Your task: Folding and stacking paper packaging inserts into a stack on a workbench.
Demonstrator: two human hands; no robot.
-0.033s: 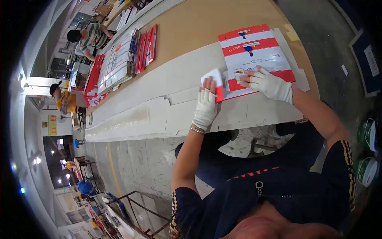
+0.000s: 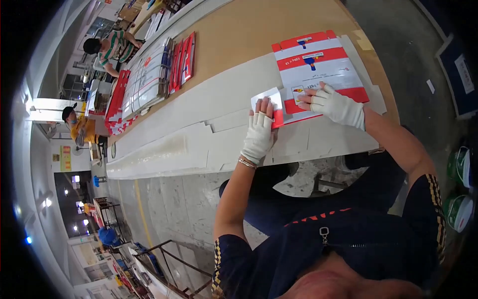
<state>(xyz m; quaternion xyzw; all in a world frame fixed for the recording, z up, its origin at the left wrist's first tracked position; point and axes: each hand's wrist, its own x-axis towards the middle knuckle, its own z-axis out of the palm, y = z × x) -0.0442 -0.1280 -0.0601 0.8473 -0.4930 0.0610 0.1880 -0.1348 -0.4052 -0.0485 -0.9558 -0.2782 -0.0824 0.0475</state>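
1. Red-and-white carton (image 2: 331, 74), flattened, lies at the right end of the tabletop (image 2: 239, 35) on pale cardboard sheets (image 2: 239, 89); its print faces up and reads upright to the worker.
2. Its red bands run left to right, rising slightly rightward, while the far end leans a little left; which axis is longer is hard to tell beneath the hands.
3. The left hand (image 2: 256, 133), gloved, lays straight, closely set fingers (image 2: 263, 105) over the side flap (image 2: 276, 99); whether the thumb pinches it cannot be told.
4. The right hand (image 2: 341, 107) rests extended, slightly parted fingers on the near panel, pointing left and covering some print.
5. Beyond, a bundled white stack (image 2: 144, 77) stands beside red folded cartons (image 2: 186, 57), near a co-worker in green stripes (image 2: 115, 49).
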